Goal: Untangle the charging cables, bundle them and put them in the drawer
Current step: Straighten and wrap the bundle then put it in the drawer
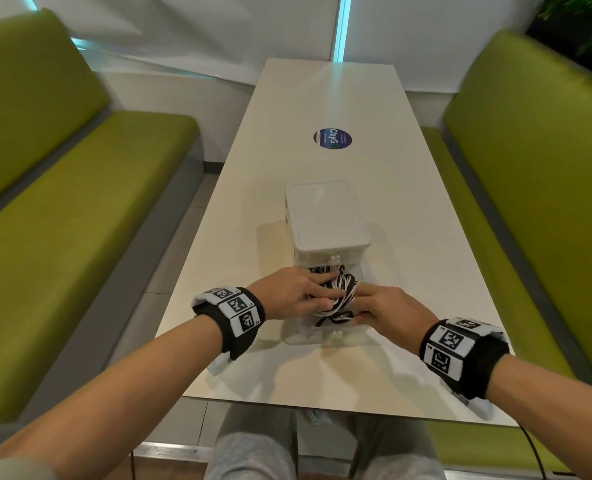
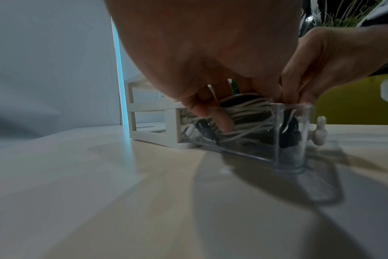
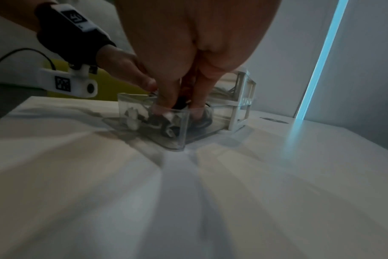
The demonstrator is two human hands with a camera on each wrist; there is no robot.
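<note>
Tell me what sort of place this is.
Probably a café or canteen booth: two green padded benches face each other across a long pale table bearing a round branded sticker, with a plant behind.

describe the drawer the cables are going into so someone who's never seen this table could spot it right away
Find the long pale table between two green benches, then the small white drawer unit near its close end. The drawer is the clear tray pulled out from the unit's base towards the person, with black and white cables under both hands. Unlike the opaque white unit, it is see-through, with a small white knob in front.
</note>
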